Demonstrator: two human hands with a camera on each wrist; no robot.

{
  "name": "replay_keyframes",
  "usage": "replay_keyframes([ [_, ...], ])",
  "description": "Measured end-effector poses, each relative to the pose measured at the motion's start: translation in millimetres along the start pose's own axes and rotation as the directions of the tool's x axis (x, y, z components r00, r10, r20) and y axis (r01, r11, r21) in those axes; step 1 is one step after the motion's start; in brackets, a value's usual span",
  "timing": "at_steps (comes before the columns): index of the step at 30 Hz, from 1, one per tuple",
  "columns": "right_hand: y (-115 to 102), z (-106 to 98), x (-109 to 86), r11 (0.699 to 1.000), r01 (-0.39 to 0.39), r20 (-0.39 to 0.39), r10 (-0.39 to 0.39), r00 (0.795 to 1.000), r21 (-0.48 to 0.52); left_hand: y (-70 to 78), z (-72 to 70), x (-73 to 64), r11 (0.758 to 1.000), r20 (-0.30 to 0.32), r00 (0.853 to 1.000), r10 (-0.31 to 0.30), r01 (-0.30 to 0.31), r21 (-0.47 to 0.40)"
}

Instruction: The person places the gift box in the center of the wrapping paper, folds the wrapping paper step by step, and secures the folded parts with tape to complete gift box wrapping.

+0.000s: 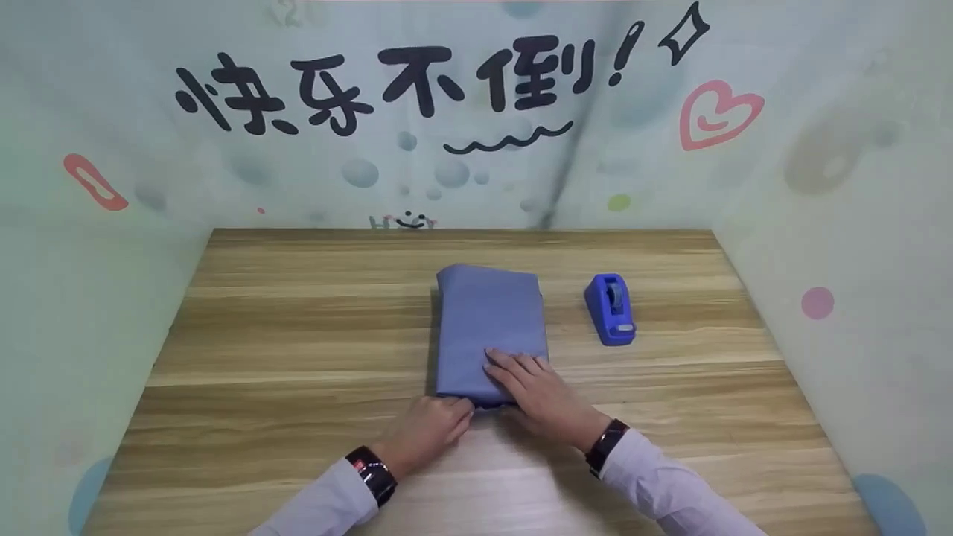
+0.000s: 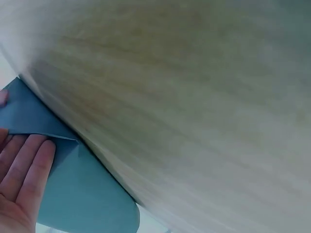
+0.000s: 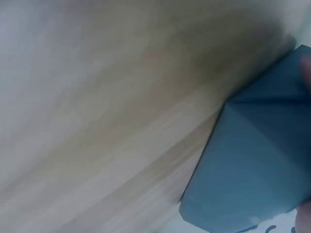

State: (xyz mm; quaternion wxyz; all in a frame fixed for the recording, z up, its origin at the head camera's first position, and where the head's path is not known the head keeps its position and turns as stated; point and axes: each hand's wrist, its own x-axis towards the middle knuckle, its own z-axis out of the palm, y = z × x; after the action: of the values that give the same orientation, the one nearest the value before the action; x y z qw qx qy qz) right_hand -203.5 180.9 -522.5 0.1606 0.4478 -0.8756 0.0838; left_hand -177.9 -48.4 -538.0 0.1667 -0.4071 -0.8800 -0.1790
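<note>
"Item?"
"Blue-wrapped package [image 1: 491,320], middle of table [image 1: 298,327], left of tape dispenser [image 1: 603,316]."
"Left hand [image 1: 428,430]?"
"Fingers straight, tips under the end flap [image 2: 34,115]."
"Right hand [image 1: 549,402]?"
"Fingers extended, resting on package top."

Head view: looking forward and down from above the near side, far enough back to take in the tabletop [image 1: 298,320], the lettered wall [image 1: 298,179] beyond, the left hand [image 1: 423,434] and the right hand [image 1: 552,402]. Left wrist view: close in, facing the folded near end of the blue package [image 2: 92,191] aslant, with tabletop across the upper right. Right wrist view: equally close, facing the same end from the other side, tilted, with wall lettering [image 3: 270,228] at the lower edge. Common to all three views: package and tabletop.
</note>
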Motion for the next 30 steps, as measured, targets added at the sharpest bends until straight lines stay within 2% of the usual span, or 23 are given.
replay_keyframes([
  [2, 0, 0, 1.9, 1.0, 0.003, -0.024, -0.003, 1.0, 0.006, 0.0, -2.3, 0.0, 1.0, -0.046, 0.999, 0.014, -0.015, -0.017],
  [5, 0, -1, 3.5, 1.0, 0.005, -0.028, -0.005, 1.0, 0.015, -0.2, -10.1, 1.7, 0.999, -0.153, 0.988, 0.036, -0.041, -0.032],
  [7, 0, -1, 3.8, 1.0, 0.001, -0.02, -0.001, 1.0, 0.014, -1.1, -15.2, 4.2, 1.0, -0.182, 0.983, 0.017, -0.017, 0.0],
  [9, -1, -2, 3.9, 1.0, -0.011, -0.005, 0.011, 1.0, 0.013, -2.2, -17.6, 6.6, 0.997, -0.137, 0.99, -0.023, 0.033, 0.072],
  [11, -1, -3, 3.9, 1.0, -0.028, 0.004, 0.028, 1.0, 0.01, -3.5, -16.0, 9.5, 0.983, -0.044, 0.996, -0.074, 0.081, 0.167],
  [13, -2, -4, 3.9, 0.999, -0.039, 0.009, 0.039, 0.999, 0.009, -4.9, -11.0, 13.7, 0.964, 0.027, 0.993, -0.112, 0.102, 0.248],
  [16, -3, -4, 4.3, 0.999, -0.052, 0.019, 0.052, 0.998, 0.01, -8.0, -4.1, 23.4, 0.937, 0.051, 0.992, -0.119, 0.095, 0.335],
  [20, -4, -5, 5.4, 0.998, -0.062, 0.041, 0.061, 0.997, 0.031, -11.1, -7.3, 36.3, 0.932, 0.033, 0.995, -0.09, 0.072, 0.356],
  [25, -1, -12, 8.2, 0.992, -0.061, 0.074, 0.053, 0.996, 0.108, -10.3, -23.3, 44.6, 0.939, 0.113, 0.991, -0.078, 0.035, 0.342],
  [27, 3, -17, 8.9, 0.973, -0.099, 0.093, 0.081, 0.992, 0.21, -9.1, -28.7, 46.6, 0.941, 0.14, 0.987, -0.079, 0.028, 0.336],
  [28, 7, -20, 8.9, 0.95, -0.133, 0.095, 0.11, 0.989, 0.284, -8.6, -30.6, 47.6, 0.943, 0.148, 0.986, -0.081, 0.027, 0.331],
  [30, 17, -26, 7.2, 0.876, -0.237, 0.077, 0.226, 0.971, 0.419, -7.7, -33.0, 48.9, 0.95, 0.163, 0.983, -0.085, 0.031, 0.31],
])
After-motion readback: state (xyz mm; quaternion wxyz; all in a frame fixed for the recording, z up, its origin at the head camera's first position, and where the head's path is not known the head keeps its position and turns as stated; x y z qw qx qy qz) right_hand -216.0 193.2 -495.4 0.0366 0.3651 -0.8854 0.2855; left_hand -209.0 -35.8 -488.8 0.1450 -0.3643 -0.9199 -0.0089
